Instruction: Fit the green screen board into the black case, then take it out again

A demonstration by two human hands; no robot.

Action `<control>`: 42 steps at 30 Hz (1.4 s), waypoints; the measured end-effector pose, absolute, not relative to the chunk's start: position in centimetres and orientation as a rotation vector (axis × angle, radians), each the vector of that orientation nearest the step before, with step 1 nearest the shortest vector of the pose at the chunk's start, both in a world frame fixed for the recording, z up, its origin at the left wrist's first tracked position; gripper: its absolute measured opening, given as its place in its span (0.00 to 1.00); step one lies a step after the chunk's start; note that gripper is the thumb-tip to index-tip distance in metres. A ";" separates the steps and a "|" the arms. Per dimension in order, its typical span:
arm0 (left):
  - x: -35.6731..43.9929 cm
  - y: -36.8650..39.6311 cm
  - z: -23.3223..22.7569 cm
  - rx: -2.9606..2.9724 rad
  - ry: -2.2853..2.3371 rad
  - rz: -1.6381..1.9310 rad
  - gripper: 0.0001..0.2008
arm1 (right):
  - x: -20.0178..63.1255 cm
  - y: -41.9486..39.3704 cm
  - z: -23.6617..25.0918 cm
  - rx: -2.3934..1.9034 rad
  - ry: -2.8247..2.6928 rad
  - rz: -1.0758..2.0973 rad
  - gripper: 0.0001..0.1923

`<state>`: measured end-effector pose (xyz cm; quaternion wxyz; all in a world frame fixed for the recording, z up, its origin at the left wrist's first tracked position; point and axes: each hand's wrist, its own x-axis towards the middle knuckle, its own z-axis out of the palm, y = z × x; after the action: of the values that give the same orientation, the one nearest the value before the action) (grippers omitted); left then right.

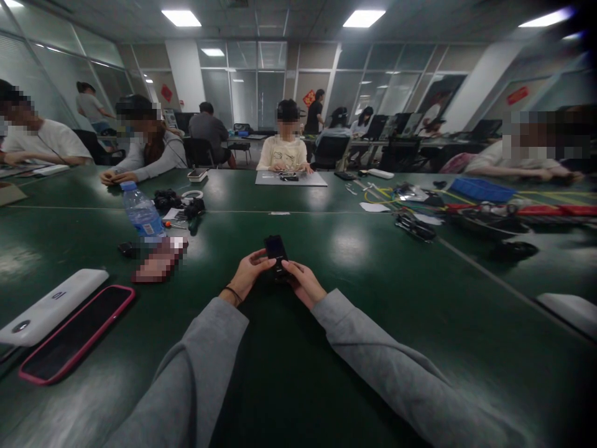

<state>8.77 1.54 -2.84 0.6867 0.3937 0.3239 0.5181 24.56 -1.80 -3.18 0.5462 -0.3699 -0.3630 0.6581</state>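
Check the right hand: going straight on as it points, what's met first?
The black handheld device, already in the right hand's grip; past it, perhaps the left hand, though depth is unclear.

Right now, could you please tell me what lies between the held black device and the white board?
The head view shows a small white strip between the black device and the white board.

Dim room | lit ceiling panels beyond green table | glare on it | stretching, blur, dark vignette to its right
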 end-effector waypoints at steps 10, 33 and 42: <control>10.7 -0.3 -1.0 0.653 0.553 0.996 0.35 | 23.1 -2.8 -2.5 -0.807 -0.826 1.687 0.19; 10.1 0.4 -1.9 0.316 0.606 1.098 0.34 | 22.0 -4.7 -2.6 -1.158 -1.593 0.578 0.31; 10.4 0.0 -1.9 0.357 0.681 0.970 0.38 | 21.7 -5.8 -1.8 -1.276 -1.867 0.318 0.32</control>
<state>10.40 -0.02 -1.87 0.8145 0.1675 0.3192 0.4546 21.69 -5.80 -1.84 0.4158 -0.5081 -0.7436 0.1265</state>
